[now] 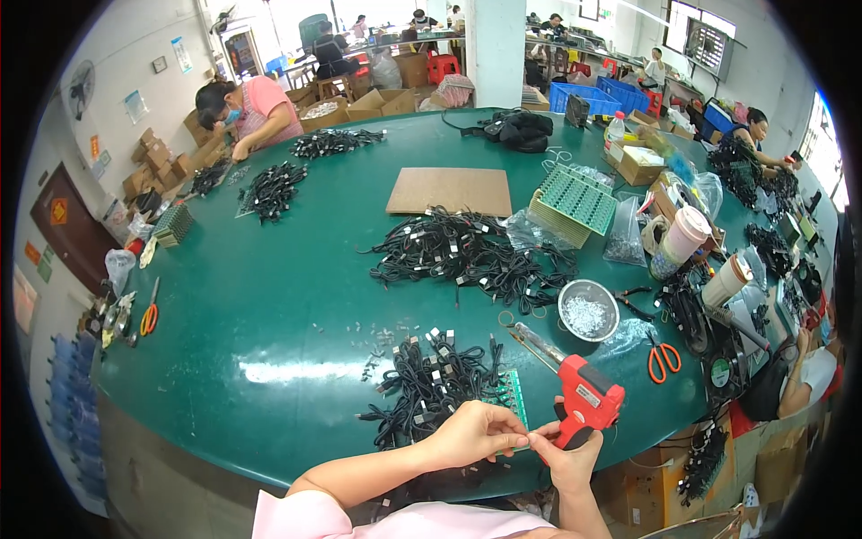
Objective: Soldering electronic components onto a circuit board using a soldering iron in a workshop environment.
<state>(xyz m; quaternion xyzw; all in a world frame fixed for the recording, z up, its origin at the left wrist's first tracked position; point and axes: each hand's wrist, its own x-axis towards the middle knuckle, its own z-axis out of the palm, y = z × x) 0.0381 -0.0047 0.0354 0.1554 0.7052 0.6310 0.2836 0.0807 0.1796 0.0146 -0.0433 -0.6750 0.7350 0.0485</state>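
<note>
My right hand (pixel 572 458) is wrapped round the grip of a red and black soldering gun (pixel 590 395), its long thin metal tip pointing up and left over the table. Closed in a pinch, my left hand (pixel 476 433) meets the right fingertips at the table's near edge. Whatever lies between those fingertips is too small to make out. Just beyond my hands, a narrow green circuit board (pixel 512 395) is partly covered by my left hand. A pile of black cables (pixel 431 382) with metal plugs lies against the board's left side.
A larger cable heap (pixel 449 247) lies behind, before a brown board (pixel 449 190). To the right are a metal bowl (pixel 588 311) of small whitish pieces, orange-handled scissors (pixel 663 361), pliers (pixel 635 304) and stacked green boards (pixel 575 202). A co-worker (pixel 256 112) bends over the far left edge.
</note>
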